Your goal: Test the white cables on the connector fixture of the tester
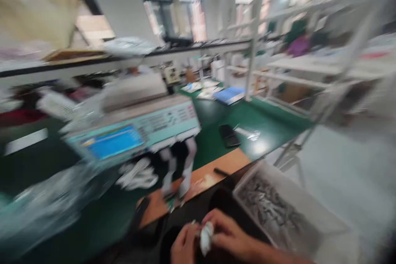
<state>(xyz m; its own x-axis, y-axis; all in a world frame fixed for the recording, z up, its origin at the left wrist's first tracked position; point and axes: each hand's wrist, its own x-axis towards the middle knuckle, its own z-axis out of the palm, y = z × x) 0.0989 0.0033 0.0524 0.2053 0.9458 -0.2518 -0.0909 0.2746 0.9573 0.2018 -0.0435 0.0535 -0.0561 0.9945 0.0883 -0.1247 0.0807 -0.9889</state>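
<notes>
A white piece (206, 238), left of the bin (312, 206), is pinched between the person's left hand (185, 242) and right hand (228, 234), long axis pointing roughly away from their body. I see blurred grey bits (270, 208) jumbled in the bin.

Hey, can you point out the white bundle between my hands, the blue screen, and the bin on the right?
White bundle (206, 238): head view, middle of its visible side.
Blue screen (116, 142): head view, middle of the display.
Bin (305, 198): head view, its pale wall beside the contents.
</notes>
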